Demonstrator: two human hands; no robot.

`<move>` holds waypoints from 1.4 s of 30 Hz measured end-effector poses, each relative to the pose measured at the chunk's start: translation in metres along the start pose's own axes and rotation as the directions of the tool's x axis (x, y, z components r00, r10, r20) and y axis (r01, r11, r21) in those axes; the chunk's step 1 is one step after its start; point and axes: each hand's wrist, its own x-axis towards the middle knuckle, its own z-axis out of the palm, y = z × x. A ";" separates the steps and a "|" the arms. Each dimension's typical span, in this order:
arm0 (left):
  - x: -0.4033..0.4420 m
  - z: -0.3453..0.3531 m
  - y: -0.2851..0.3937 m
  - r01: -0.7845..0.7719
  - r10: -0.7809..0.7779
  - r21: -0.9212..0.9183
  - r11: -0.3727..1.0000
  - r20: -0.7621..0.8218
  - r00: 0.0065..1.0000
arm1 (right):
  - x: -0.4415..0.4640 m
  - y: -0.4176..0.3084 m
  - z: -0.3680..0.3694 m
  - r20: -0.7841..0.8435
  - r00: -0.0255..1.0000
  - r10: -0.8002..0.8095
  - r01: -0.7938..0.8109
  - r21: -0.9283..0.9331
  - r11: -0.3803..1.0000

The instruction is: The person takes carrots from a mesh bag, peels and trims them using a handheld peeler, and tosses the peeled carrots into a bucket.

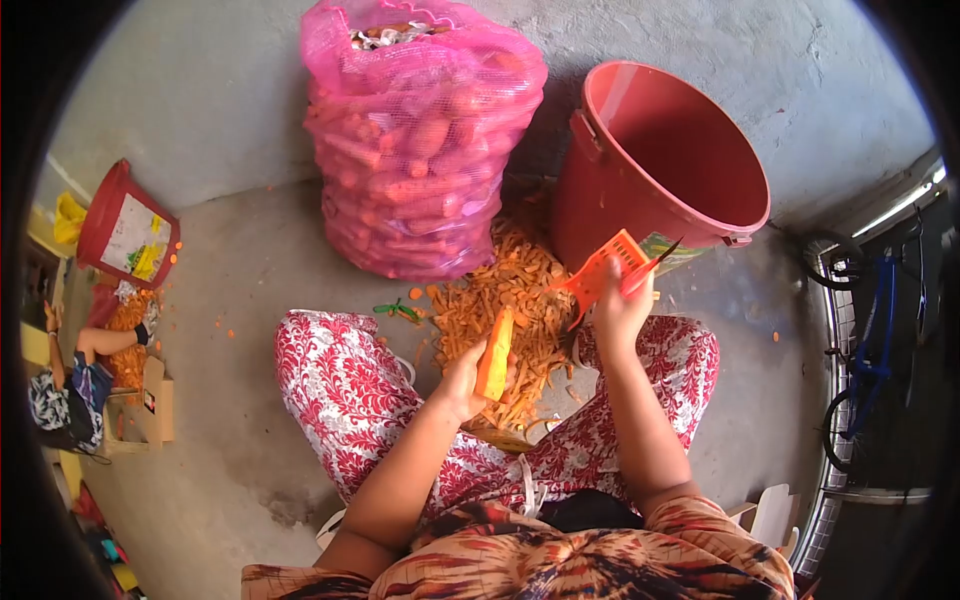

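My left hand [463,386] is closed around a peeled carrot [496,352], bright orange and pointing up. My right hand [622,318] grips an orange plastic slotted tool [606,262], which looks like a hand grater or peeler, together with a knife [664,256] whose dark pointed blade sticks out to the upper right. The two hands are apart, and neither tool touches the carrot. A heap of carrot peelings [520,290] covers the floor beneath and beyond my hands, between my bent legs. Part of each grip is hidden by the fingers.
A pink mesh sack [415,150] full of carrots stands by the wall, beside a large red bin [575,190]. A green strip [398,311] lies left of the peelings. Another person [70,390] sits far left near a red tub [125,225]. A blue bicycle [880,330] stands right.
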 end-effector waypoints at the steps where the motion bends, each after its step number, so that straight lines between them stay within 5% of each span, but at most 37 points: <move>1: 0.001 -0.001 0.001 0.046 -0.046 -0.056 0.997 0.000 0.999 | -0.007 -0.002 0.003 0.070 0.997 0.016 -0.025 0.128 0.991; 6: -0.003 0.008 0.004 0.166 -0.170 -0.048 0.985 -0.102 0.980 | -0.034 -0.008 0.017 0.296 0.955 0.025 -0.007 -0.062 0.998; 14: -0.005 0.019 0.007 0.072 -0.071 0.052 0.996 -0.020 0.997 | -0.050 -0.011 0.027 0.364 0.931 0.037 -0.016 -0.060 0.998; 17: -0.003 0.017 0.003 0.019 -0.021 0.170 0.985 0.009 1.000 | -0.041 -0.007 0.028 0.241 0.962 -0.128 0.146 -0.057 0.988; 20: -0.006 0.017 0.001 -0.005 -0.010 0.195 0.981 0.080 0.997 | -0.006 0.001 0.014 0.025 0.999 -0.034 0.038 -0.199 0.979; 22: -0.006 0.014 0.003 0.001 -0.015 0.154 0.988 0.091 0.996 | 0.012 0.013 0.005 -0.108 0.994 -0.017 0.009 -0.075 0.997; 25: -0.003 0.008 0.006 0.050 -0.049 -0.054 0.997 0.025 0.998 | -0.003 0.010 0.009 0.008 0.999 0.042 -0.042 0.213 0.976; 28: 0.002 0.007 0.005 0.087 -0.097 -0.070 0.994 -0.150 0.984 | -0.035 -0.003 0.010 0.257 0.947 0.191 -0.212 0.055 0.976; 31: 0.006 -0.002 0.002 0.072 -0.083 -0.070 0.995 -0.174 0.981 | -0.047 -0.010 0.018 0.362 0.931 0.049 -0.057 0.011 0.998; 35: 0.013 -0.003 -0.006 -0.055 0.063 0.049 0.997 -0.195 0.979 | -0.053 -0.016 0.021 0.434 0.897 0.089 -0.113 0.029 0.993; 37: 0.009 -0.004 -0.004 -0.021 0.025 0.047 0.999 -0.068 0.997 | -0.055 -0.018 0.020 0.447 0.887 0.120 -0.140 0.012 0.990; 41: 0.010 -0.015 -0.006 0.028 -0.034 0.057 0.998 0.108 0.994 | -0.048 -0.013 0.018 0.284 0.959 -0.015 0.026 -0.037 0.999; 42: 0.007 -0.010 -0.005 0.037 -0.041 0.094 0.995 0.043 0.998 | -0.035 -0.006 0.015 0.212 0.976 -0.059 0.082 -0.099 0.992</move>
